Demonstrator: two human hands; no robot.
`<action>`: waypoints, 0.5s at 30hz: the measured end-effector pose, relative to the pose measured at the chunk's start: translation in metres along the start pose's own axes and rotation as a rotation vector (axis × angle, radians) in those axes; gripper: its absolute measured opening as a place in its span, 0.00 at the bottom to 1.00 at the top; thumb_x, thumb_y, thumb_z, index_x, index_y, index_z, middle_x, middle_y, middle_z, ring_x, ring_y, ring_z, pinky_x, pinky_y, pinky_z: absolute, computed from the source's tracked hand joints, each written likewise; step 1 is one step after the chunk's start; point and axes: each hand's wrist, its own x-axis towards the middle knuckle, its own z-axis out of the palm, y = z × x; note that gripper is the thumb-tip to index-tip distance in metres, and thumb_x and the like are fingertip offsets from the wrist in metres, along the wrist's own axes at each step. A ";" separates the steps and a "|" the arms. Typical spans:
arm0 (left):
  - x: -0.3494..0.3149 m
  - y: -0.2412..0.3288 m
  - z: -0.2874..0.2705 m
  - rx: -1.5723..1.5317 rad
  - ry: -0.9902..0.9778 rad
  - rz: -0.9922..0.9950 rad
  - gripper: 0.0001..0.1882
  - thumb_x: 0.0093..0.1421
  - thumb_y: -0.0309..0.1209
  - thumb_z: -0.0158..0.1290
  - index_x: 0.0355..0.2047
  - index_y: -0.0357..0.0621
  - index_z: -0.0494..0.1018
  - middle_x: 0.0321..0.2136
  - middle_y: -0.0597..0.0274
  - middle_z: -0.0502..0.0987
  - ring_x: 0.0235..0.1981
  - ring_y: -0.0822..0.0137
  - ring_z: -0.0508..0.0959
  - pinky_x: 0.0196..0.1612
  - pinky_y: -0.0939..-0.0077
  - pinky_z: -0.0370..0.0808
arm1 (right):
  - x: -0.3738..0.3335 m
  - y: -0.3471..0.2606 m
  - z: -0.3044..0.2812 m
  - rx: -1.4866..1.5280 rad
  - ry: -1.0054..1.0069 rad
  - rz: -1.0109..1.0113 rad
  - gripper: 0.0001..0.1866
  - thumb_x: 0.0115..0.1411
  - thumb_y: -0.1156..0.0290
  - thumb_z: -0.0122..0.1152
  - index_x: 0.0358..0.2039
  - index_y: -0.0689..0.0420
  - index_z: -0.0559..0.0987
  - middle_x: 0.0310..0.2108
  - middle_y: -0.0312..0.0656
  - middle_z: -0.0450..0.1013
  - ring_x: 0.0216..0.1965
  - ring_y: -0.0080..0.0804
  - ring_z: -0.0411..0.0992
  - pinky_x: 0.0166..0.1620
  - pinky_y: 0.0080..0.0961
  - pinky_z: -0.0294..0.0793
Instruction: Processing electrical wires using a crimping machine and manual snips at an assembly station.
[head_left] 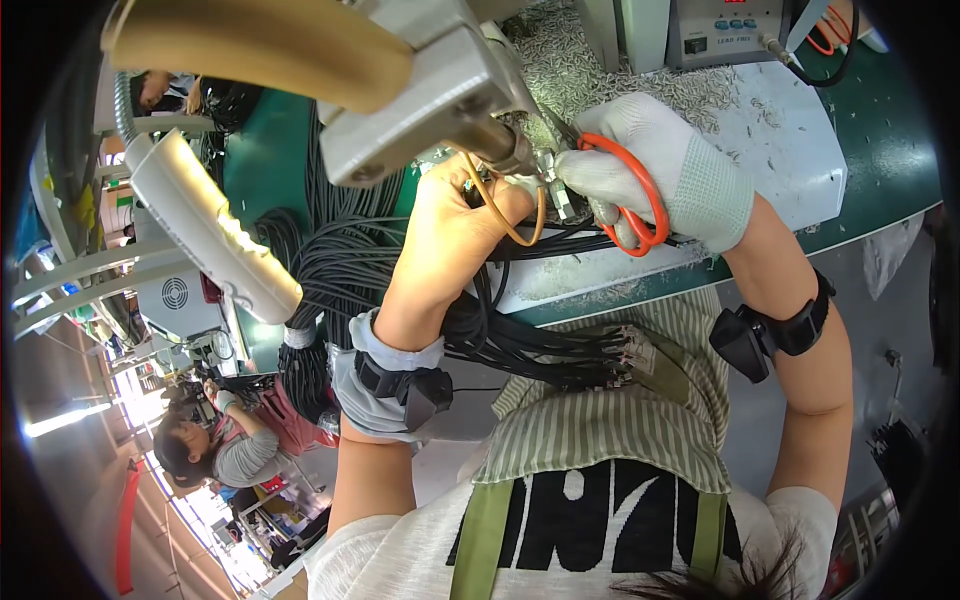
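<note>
My bare left hand is closed in a pinch under the machine head. A dark cable end with small coloured wires shows between its fingers, partly hidden. A tan loop hangs beside those fingers. My right hand, in a white glove, grips scissors with red ring handles. Their metal blades point up and left, next to the bright metal tooling below the machine head. Black cables run under my left wrist and lie across my lap, their stripped ends at the right.
A grey press machine overhangs my hands. A lit lamp stands at the left. Small metal offcuts cover the white board. A control box sits behind. Bundled black cables lie left; another person sits beyond.
</note>
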 end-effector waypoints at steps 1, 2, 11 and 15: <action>0.000 0.001 -0.001 -0.024 -0.038 -0.035 0.05 0.57 0.27 0.53 0.32 0.40 0.73 0.23 0.70 0.71 0.22 0.84 0.65 0.23 0.88 0.60 | -0.002 -0.003 0.002 -0.030 0.037 0.017 0.14 0.56 0.66 0.54 0.21 0.66 0.72 0.11 0.39 0.67 0.11 0.25 0.67 0.15 0.22 0.65; -0.004 0.001 0.001 -0.024 -0.039 -0.031 0.05 0.57 0.27 0.53 0.32 0.40 0.73 0.23 0.70 0.71 0.22 0.84 0.65 0.23 0.88 0.60 | -0.004 -0.006 0.003 -0.061 0.075 0.035 0.14 0.55 0.67 0.54 0.22 0.65 0.72 0.11 0.39 0.67 0.11 0.24 0.66 0.15 0.22 0.65; -0.086 0.004 0.018 -0.326 -0.212 -0.100 0.11 0.58 0.27 0.44 0.39 0.33 0.69 0.21 0.64 0.68 0.21 0.78 0.64 0.23 0.83 0.59 | -0.090 -0.034 0.032 -0.574 0.366 -0.050 0.11 0.51 0.68 0.59 0.34 0.59 0.77 0.14 0.41 0.66 0.16 0.27 0.68 0.22 0.24 0.66; -0.088 0.007 0.021 -0.095 -0.504 0.027 0.11 0.59 0.27 0.45 0.41 0.35 0.67 0.25 0.61 0.71 0.24 0.74 0.68 0.26 0.78 0.65 | -0.086 -0.042 0.048 -0.368 0.182 -0.201 0.12 0.52 0.68 0.59 0.34 0.62 0.76 0.13 0.40 0.66 0.14 0.19 0.66 0.20 0.20 0.64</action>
